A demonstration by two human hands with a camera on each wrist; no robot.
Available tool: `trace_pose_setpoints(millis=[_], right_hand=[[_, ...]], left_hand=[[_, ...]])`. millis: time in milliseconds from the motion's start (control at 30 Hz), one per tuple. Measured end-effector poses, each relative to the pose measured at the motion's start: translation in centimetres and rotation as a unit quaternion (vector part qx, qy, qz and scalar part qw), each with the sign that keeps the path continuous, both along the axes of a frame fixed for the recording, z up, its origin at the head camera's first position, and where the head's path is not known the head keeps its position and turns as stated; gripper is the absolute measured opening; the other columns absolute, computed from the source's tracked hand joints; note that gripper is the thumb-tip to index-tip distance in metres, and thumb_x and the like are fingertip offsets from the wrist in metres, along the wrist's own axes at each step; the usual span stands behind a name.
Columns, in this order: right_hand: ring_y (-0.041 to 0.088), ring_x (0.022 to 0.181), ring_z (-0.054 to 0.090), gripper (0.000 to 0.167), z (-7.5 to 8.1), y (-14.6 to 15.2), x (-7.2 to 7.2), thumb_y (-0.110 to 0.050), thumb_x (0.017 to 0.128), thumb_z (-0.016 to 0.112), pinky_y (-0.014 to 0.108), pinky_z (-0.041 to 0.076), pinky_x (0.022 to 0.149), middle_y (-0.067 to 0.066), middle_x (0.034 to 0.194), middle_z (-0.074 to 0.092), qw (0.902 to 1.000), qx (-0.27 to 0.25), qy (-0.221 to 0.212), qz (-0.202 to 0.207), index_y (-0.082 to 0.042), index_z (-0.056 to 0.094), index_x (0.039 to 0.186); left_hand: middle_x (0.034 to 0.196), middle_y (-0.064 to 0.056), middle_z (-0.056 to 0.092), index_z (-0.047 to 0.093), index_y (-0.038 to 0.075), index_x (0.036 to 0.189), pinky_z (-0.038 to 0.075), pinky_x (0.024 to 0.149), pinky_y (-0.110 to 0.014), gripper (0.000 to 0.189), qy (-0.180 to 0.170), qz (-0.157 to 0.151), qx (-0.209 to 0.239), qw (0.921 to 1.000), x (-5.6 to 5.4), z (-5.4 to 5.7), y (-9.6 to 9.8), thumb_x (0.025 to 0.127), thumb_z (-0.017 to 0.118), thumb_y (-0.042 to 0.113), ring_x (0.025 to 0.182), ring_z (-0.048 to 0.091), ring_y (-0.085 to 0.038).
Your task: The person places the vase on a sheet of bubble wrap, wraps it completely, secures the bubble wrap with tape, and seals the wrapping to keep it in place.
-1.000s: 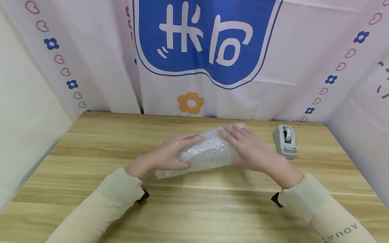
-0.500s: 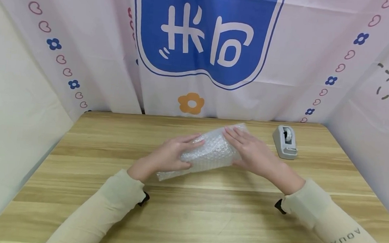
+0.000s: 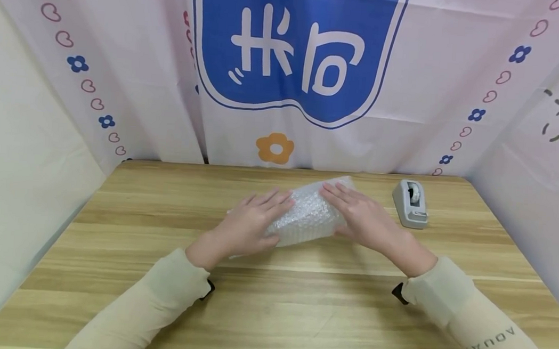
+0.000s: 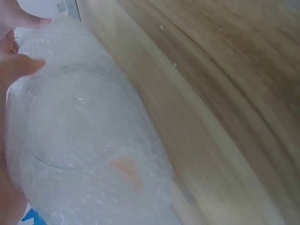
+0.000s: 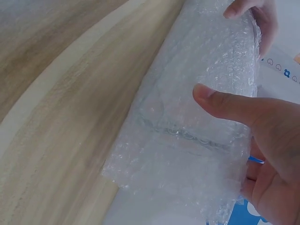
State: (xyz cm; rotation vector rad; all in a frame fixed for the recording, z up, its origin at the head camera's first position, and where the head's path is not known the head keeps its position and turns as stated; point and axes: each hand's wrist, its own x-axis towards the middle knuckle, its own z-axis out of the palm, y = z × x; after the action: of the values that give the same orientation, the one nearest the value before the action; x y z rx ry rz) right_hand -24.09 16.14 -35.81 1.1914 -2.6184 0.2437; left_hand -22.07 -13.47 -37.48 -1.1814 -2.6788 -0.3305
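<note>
A bundle of clear bubble wrap lies slantwise between my two hands over the table, its right end farther back. Through the film in the left wrist view, a curved outline shows inside the wrap; what it belongs to cannot be made out. My left hand grips the left part, fingers over the top and thumb along the near side. On the right end, my right hand holds the wrap, its thumb on the near face and other fingers on the opposite side. The left end is mostly hidden under the left hand.
A grey tape dispenser with a roll in it stands at the back right of the wooden table. Behind the table's far edge hangs a printed cloth; pale walls close off both sides.
My left hand has shifted slightly toward the bundle's middle, its fingers now laid farther over the top. The right hand and the bundle have stayed almost in place.
</note>
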Motion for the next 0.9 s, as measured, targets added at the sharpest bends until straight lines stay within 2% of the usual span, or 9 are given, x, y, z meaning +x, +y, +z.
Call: trace_pose_setpoints(millis=[167, 300, 533, 733, 900], right_hand=[[0.041, 0.140, 0.045, 0.092, 0.3, -0.1, -0.1, -0.011, 0.070, 0.095, 0.054, 0.039, 0.113, 0.022, 0.153, 0.047, 0.9999, 0.000, -0.010, 0.002, 0.003, 0.049, 0.149], [0.041, 0.140, 0.045, 0.092, 0.3, 0.0, -0.3, -0.010, 0.071, 0.095, 0.053, 0.037, 0.114, 0.022, 0.153, 0.046, 0.9999, 0.004, -0.012, 0.005, 0.004, 0.048, 0.149], [0.041, 0.143, 0.040, 0.092, 0.1, 0.1, -0.4, -0.010, 0.072, 0.094, 0.054, 0.036, 0.115, 0.021, 0.156, 0.043, 0.9999, 0.004, -0.009, 0.007, 0.003, 0.047, 0.150], [0.040, 0.145, 0.038, 0.093, -0.2, 0.1, -0.7, -0.012, 0.075, 0.092, 0.054, 0.033, 0.117, 0.020, 0.158, 0.041, 0.9999, 0.013, 0.002, 0.004, 0.002, 0.044, 0.152], [0.041, 0.145, 0.038, 0.092, -0.3, -0.2, -0.4, -0.012, 0.077, 0.091, 0.054, 0.032, 0.117, 0.020, 0.158, 0.040, 0.9996, 0.023, 0.014, -0.010, 0.002, 0.043, 0.153]], left_hand=[[0.165, -0.012, 0.031, 0.036, 0.005, 0.158, 0.039, 0.108, -0.066, 0.092, 0.005, 0.002, -0.026, 0.9996, 0.3, 0.0, 0.1, 0.086, 0.085, 0.034, 0.150, 0.030, -0.037], [0.163, -0.015, 0.034, 0.037, 0.002, 0.158, 0.041, 0.104, -0.069, 0.086, 0.027, -0.002, -0.028, 0.9992, 0.5, -0.2, 0.2, 0.089, 0.082, 0.027, 0.148, 0.033, -0.040], [0.160, -0.012, 0.040, 0.042, 0.005, 0.156, 0.044, 0.101, -0.069, 0.077, 0.069, 0.005, -0.021, 0.9974, 0.6, -1.0, 0.4, 0.091, 0.079, 0.024, 0.144, 0.040, -0.039], [0.159, -0.010, 0.042, 0.046, 0.008, 0.155, 0.043, 0.103, -0.068, 0.069, 0.075, 0.020, -0.019, 0.9968, 0.7, -1.3, 0.7, 0.094, 0.076, 0.023, 0.143, 0.042, -0.038], [0.156, -0.009, 0.045, 0.050, 0.010, 0.152, 0.043, 0.102, -0.069, 0.067, 0.078, 0.022, -0.003, 0.9967, 0.8, -1.4, 0.8, 0.093, 0.078, 0.020, 0.140, 0.046, -0.038]])
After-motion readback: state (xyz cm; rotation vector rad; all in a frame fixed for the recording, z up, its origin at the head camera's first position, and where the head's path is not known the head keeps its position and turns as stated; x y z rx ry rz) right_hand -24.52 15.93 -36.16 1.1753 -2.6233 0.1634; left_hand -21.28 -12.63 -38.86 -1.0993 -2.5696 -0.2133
